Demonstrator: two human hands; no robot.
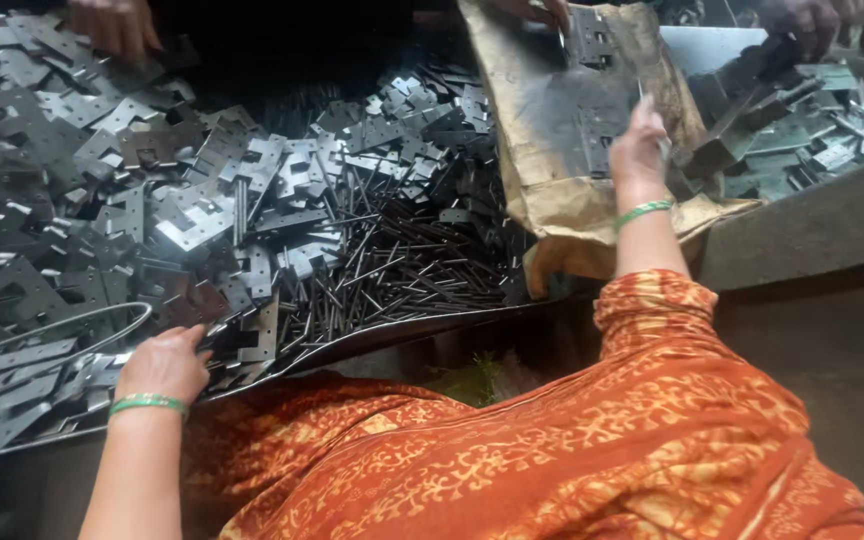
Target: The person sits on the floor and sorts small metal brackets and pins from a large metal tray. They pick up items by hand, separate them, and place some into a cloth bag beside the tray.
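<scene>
A green bangle is worn on each wrist, just behind the left hand (164, 366) and the right hand (637, 150). Both forearms are left bare. The lap is covered by orange-red cloth (552, 460) printed with a pale yellow scrolling pattern.

Dim daylight, glints on metal, dark shadowed top, slight motion blur

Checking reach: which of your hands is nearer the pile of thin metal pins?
Left. The left hand rests on the plates just left of the pins; the right hand is farther off, on the brown paper.
</scene>
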